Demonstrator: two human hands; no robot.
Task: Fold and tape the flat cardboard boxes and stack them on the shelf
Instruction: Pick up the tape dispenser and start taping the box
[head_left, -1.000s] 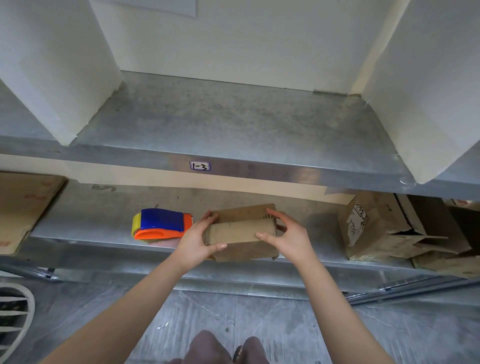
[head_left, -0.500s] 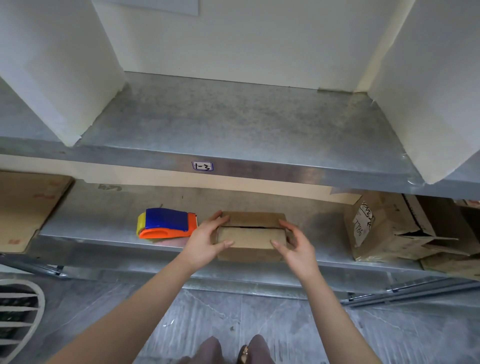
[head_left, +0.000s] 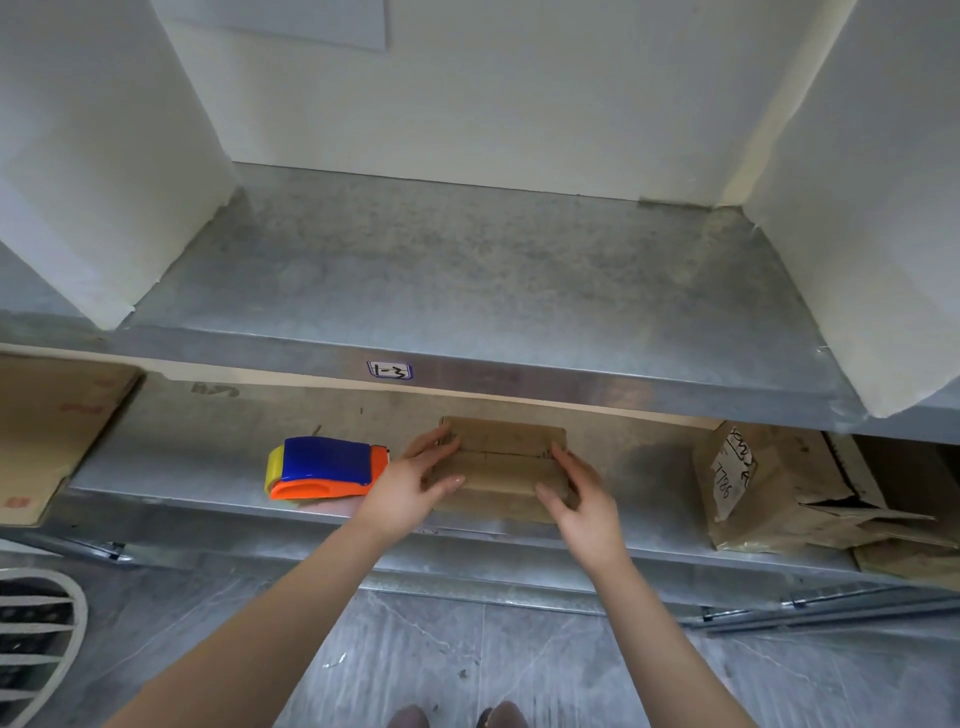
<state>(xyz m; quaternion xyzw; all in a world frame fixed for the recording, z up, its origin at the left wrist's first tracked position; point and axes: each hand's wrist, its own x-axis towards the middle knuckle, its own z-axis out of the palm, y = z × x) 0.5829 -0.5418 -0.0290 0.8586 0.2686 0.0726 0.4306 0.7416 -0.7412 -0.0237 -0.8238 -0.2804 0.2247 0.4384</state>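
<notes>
A small brown cardboard box (head_left: 501, 462) sits on the lower metal shelf (head_left: 208, 467), its two top flaps folded down and meeting at a seam. My left hand (head_left: 415, 480) grips its left side, thumb on the top edge and fingers round the far corner. My right hand (head_left: 576, 493) grips its right side with curled fingers on the top flap. A blue, orange and yellow tape dispenser (head_left: 324, 467) lies on the same shelf just left of my left hand.
The upper metal shelf (head_left: 467, 280), labelled 1-3, lies between two white dividers. A flat cardboard sheet (head_left: 47, 431) lies at the far left of the lower shelf. Crumpled brown boxes (head_left: 779, 493) stand at its right. Grey floor below.
The box's front flap, curled up a second ago, now lies flat on top. Both hands have slid to the box's sides, and the view has shifted slightly.
</notes>
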